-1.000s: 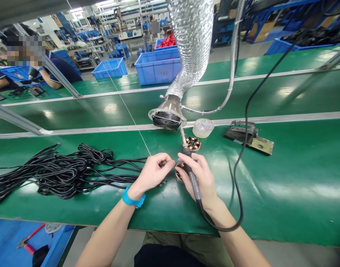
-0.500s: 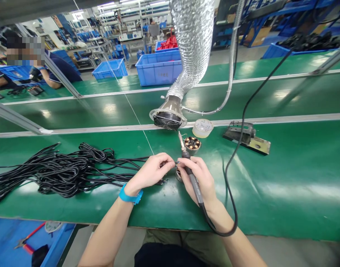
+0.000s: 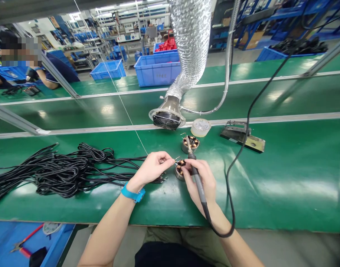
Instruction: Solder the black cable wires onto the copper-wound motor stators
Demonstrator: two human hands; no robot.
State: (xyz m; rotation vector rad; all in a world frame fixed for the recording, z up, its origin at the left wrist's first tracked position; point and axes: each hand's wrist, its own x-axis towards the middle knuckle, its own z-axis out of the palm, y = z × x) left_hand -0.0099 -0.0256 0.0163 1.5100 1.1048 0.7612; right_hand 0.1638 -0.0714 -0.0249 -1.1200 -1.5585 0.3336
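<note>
My left hand (image 3: 154,168), with a blue wristband (image 3: 133,193), is closed in a pinch on the end of a thin wire beside the near motor stator (image 3: 180,173). My right hand (image 3: 202,181) holds a soldering iron (image 3: 197,178), its tip pointing away from me over the far stator (image 3: 186,144). The thumb and index finger of that hand are at the near stator's rim; they partly hide it. Copper windings show in both stators. A fine pale strand (image 3: 125,107) runs down from above to behind my left hand.
Bundled black cables (image 3: 66,170) lie on the green bench at left. A fume extractor hood (image 3: 167,115) hangs ahead, near a round whitish container (image 3: 200,128) and a metal stand (image 3: 242,136). The iron's cord (image 3: 233,226) loops over my right forearm. Another person (image 3: 60,66) sits far left.
My right fingers have moved from the pinch beside my left fingertips to the near stator, uncovering more of it. The iron's tip has shifted right, over the far stator.
</note>
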